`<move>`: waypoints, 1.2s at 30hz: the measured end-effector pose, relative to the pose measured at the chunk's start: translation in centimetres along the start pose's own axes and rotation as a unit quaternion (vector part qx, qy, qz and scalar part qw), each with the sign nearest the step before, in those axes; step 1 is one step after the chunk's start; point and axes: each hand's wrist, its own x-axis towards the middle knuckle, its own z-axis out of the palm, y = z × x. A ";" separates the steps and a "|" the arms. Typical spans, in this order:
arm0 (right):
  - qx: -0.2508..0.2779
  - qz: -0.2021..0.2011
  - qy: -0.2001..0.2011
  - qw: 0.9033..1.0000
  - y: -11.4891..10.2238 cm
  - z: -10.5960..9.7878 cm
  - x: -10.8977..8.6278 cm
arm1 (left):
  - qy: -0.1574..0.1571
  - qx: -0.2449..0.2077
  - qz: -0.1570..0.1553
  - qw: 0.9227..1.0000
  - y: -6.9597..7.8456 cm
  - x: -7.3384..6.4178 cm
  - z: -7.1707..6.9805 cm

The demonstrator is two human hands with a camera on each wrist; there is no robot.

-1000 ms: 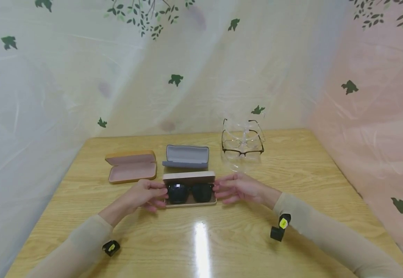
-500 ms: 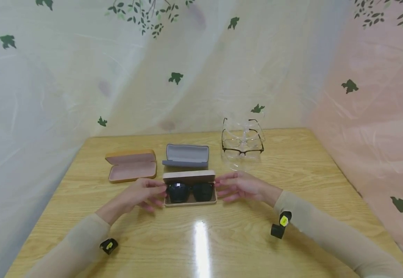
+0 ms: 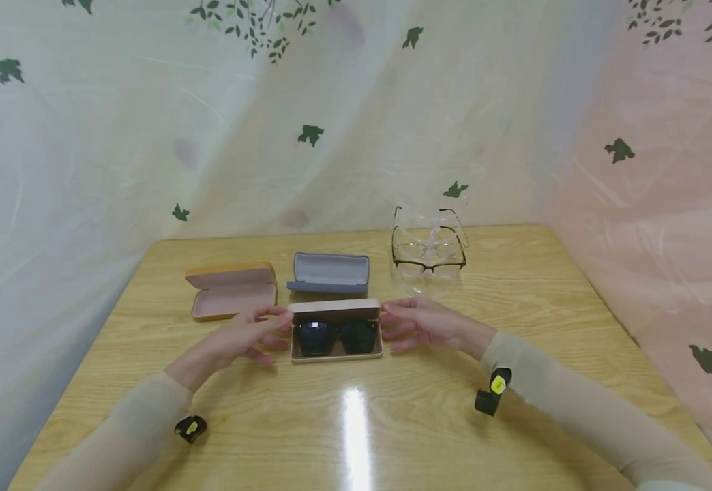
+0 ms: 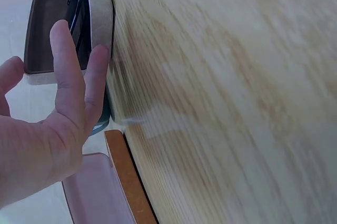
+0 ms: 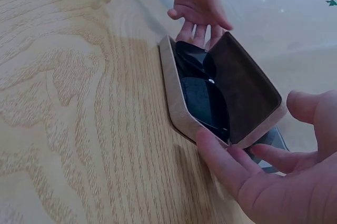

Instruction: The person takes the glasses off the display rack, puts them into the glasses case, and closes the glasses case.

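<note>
L grip (image 3: 236, 339): spread, nothing clasped
R grip (image 3: 429, 323): ditto
Beige rect. hard-shell case (image 5: 172, 79): we'd best ease lid (image 3: 337, 311) down evenly

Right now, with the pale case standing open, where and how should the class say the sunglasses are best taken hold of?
Probably by the bridge, pinched from above and the person's side: the sunglasses lie in the case with their lenses facing up towards the person, while the raised lid stands behind them.
</note>
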 end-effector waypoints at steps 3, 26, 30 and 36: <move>0.005 0.004 0.005 1.000 0.0 0.1 0.2 | 0.002 0.000 -0.005 1.000 0.0 0.1 0.1; 0.002 0.011 0.023 1.000 -0.5 0.5 1.9 | 0.033 -0.018 -0.015 0.999 0.1 1.3 0.6; 0.004 0.013 0.024 1.000 -0.4 0.6 2.4 | 0.033 -0.023 -0.014 0.999 0.2 1.5 0.5; 0.023 0.017 0.032 0.999 -0.5 0.7 2.7 | 0.021 -0.043 -0.015 0.999 0.2 1.7 0.3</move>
